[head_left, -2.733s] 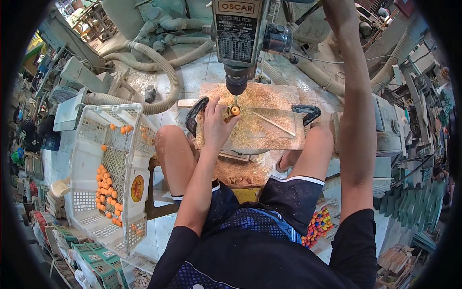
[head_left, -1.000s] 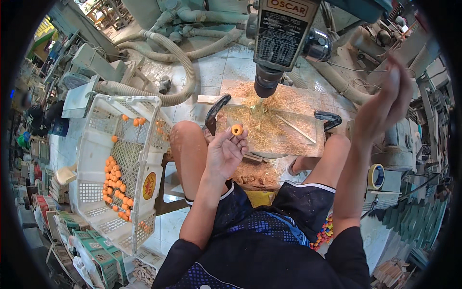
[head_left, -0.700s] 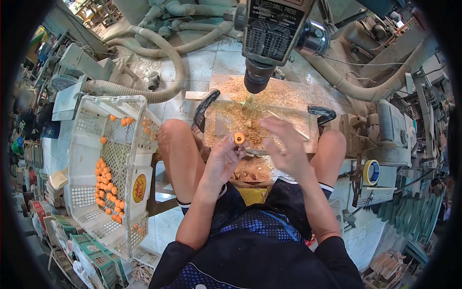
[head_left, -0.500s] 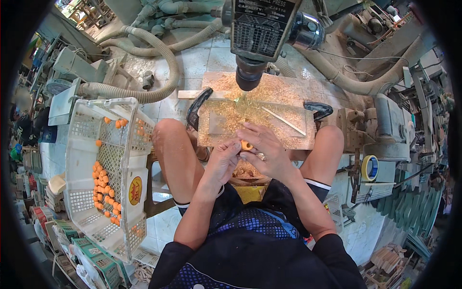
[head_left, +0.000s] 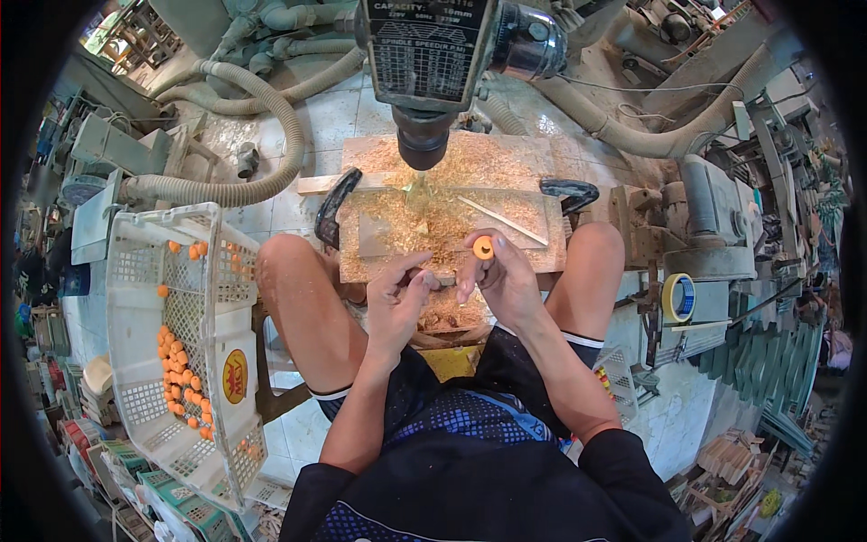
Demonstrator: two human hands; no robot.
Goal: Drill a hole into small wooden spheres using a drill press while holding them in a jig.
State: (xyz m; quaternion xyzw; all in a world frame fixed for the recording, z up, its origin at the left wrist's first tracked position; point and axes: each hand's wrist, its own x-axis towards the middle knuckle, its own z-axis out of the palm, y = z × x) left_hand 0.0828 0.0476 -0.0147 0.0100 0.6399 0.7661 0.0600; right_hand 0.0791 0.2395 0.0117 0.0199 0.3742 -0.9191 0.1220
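Between the thumb and fingers of my right hand [head_left: 511, 287] is a small round orange piece [head_left: 484, 248] with a dark hole in its end. The hole faces up toward me. My left hand [head_left: 396, 298] is apart from it, holding nothing, its fingers loosely bent and spread. Both hands are over the near edge of a wooden board [head_left: 533, 262] strewn with shavings. Above the board's middle hangs the black chuck [head_left: 423, 144] of a drill press [head_left: 420, 63]. A thin light wood strip [head_left: 503, 220] lies slantwise beyond my right hand.
Left of my knee a tilted white plastic crate [head_left: 237, 318] holds many orange pieces [head_left: 174, 348]. Black clamps [head_left: 336, 208] grip the board's sides. A ribbed hose [head_left: 293, 135] curves across the floor at far left. To the right are a grey machine [head_left: 712, 212] and a tape roll [head_left: 670, 298].
My hands have moved apart. The right hand now holds the orange piece alone, raised and turned so its hole shows; the left has let go. The whole view has shifted slightly.
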